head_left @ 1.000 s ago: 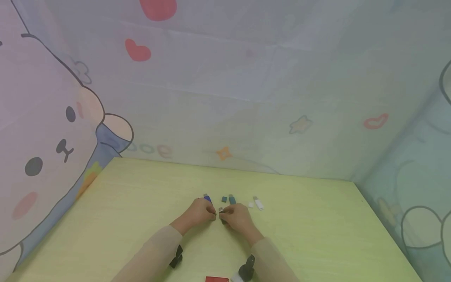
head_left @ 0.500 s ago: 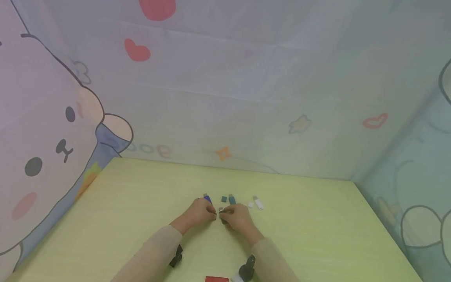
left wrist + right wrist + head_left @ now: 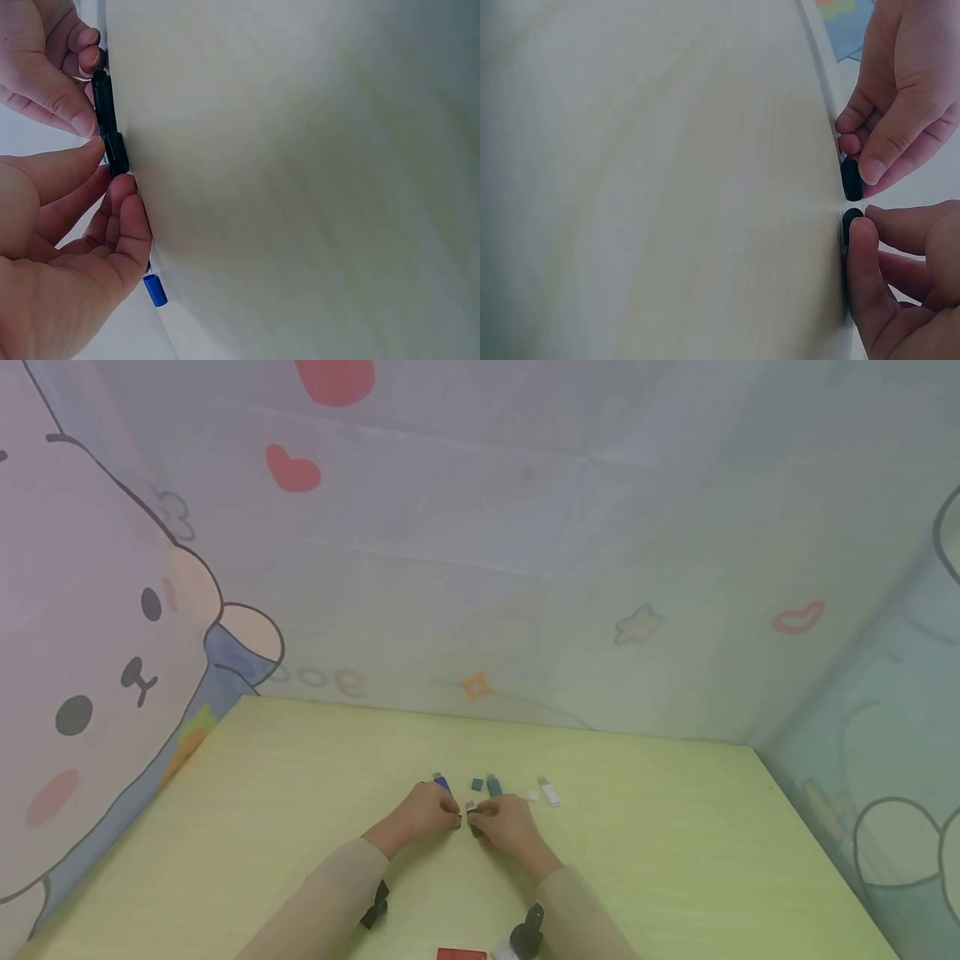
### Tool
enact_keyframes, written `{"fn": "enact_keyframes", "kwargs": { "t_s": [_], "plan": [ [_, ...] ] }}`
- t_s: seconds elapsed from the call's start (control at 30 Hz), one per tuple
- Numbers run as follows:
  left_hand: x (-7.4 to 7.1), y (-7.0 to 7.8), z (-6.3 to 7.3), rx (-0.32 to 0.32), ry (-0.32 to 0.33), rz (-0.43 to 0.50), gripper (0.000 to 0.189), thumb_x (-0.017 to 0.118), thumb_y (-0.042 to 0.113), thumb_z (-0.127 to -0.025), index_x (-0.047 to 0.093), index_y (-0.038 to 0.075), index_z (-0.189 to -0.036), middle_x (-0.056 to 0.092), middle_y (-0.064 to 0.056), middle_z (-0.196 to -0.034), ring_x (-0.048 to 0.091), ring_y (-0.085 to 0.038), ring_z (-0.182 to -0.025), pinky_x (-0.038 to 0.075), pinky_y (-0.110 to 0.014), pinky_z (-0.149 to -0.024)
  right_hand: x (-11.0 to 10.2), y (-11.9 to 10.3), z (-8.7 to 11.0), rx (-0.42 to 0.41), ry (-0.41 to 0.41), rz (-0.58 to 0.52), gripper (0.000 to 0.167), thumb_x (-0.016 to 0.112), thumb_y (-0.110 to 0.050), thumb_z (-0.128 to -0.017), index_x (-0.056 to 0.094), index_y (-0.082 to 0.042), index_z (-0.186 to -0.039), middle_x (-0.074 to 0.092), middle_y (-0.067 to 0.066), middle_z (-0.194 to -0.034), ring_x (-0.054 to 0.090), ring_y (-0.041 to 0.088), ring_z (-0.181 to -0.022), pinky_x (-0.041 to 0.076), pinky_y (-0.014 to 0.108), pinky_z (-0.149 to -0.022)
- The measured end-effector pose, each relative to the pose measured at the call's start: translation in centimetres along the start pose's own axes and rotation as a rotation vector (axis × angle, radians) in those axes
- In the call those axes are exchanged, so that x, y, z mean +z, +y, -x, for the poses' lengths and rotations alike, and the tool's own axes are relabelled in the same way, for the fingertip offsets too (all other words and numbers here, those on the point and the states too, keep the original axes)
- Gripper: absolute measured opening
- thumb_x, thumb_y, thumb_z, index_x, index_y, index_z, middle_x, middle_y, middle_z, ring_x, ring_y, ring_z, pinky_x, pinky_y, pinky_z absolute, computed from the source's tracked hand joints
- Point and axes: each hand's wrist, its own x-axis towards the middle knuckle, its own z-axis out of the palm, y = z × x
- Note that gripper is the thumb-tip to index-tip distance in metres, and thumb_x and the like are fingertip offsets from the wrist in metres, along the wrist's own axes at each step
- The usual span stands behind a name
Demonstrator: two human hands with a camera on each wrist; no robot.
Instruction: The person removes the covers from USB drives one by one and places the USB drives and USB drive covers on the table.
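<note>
In the head view my left hand pinches a small black cap between thumb and fingers, low over the table. Facing it, my right hand grips a black USB flash drive, whose metal plug end shows beyond the fingertips. A narrow gap separates cap and drive in the right wrist view, where the dark cap sits above the dark drive. From the left wrist, the cap and the drive overlap in line. My fingers hide part of both pieces.
Behind the hands lie a blue flash drive, a teal flash drive with its teal cap, and a white flash drive with its white cap. A blue cap rests near my left hand. A red object is at the front edge.
</note>
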Motion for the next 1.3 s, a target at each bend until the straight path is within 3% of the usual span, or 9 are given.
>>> {"fn": "enact_keyframes", "kwargs": {
  "t_s": [0.27, 0.5, 0.77, 0.97, 1.13, 1.3],
  "plan": [
    [-0.1, 0.2, 0.1, -0.014, 0.0, -0.013, 0.021, 0.072, 0.004, -0.081, 0.071, -0.007, -0.098, 0.071, -0.018, -0.096, 0.067, -0.031, -0.091, 0.054, -0.04, -0.079, -0.3, 0.5, -0.1, -0.006, -0.017, 0.001, 0.035, 0.066, -0.017, -0.091, 0.064, 0.01, -0.113, 0.071, 0.019, -0.096, 0.065, 0.013, -0.06, 0.055, 0.028, -0.06],
    [-0.4, 0.8, 0.9, -0.006, 0.017, -0.026, 0.03, 0.07, 0.006, -0.083, 0.067, -0.008, -0.11, 0.07, -0.016, -0.093, 0.065, -0.027, -0.084, 0.054, -0.037, -0.071, -1.5, 0.2, 0.6, -0.016, -0.045, 0.04, 0.049, 0.067, -0.025, -0.09, 0.057, 0.009, -0.123, 0.069, 0.01, -0.087, 0.06, 0.012, -0.062, 0.051, 0.028, -0.059],
    [-1.3, 2.7, 2.3, 0.086, 0.02, -0.002, 0.027, 0.069, 0.007, -0.085, 0.068, -0.008, -0.108, 0.068, -0.011, -0.087, 0.062, -0.021, -0.079, 0.053, -0.033, -0.066, -2.8, -1.1, 2.4, -0.148, -0.045, 0.154, 0.045, 0.066, -0.029, -0.09, 0.062, 0.005, -0.119, 0.067, 0.006, -0.083, 0.058, 0.012, -0.066, 0.049, 0.026, -0.057],
    [-1.7, 3.7, 3.2, 0.145, 0.004, 0.008, 0.026, 0.069, 0.007, -0.085, 0.069, -0.005, -0.108, 0.068, -0.006, -0.084, 0.058, -0.012, -0.07, 0.048, -0.024, -0.057, -3.4, -2.2, 4.0, -0.228, -0.057, 0.14, 0.044, 0.069, -0.027, -0.088, 0.063, 0.005, -0.117, 0.066, 0.002, -0.077, 0.056, 0.01, -0.068, 0.047, 0.024, -0.059],
    [-2.0, 4.4, 4.1, 0.178, 0.003, -0.008, 0.021, 0.07, 0.008, -0.084, 0.072, -0.002, -0.103, 0.064, -0.001, -0.078, 0.051, -0.01, -0.065, 0.043, -0.023, -0.054, -3.8, -2.9, 5.5, -0.249, -0.07, 0.161, 0.041, 0.069, -0.027, -0.089, 0.065, 0.001, -0.118, 0.063, -0.003, -0.078, 0.054, 0.01, -0.073, 0.046, 0.026, -0.065],
    [-2.1, 4.6, 5.3, 0.197, 0.003, -0.024, 0.02, 0.072, 0.009, -0.084, 0.071, 0.001, -0.102, 0.064, 0.0, -0.081, 0.056, -0.013, -0.075, 0.046, -0.024, -0.062, -3.9, -3.2, 6.8, -0.254, -0.067, 0.15, 0.04, 0.07, -0.028, -0.088, 0.066, -0.002, -0.118, 0.061, -0.002, -0.085, 0.056, 0.012, -0.081, 0.048, 0.028, -0.069]
  ]
}}
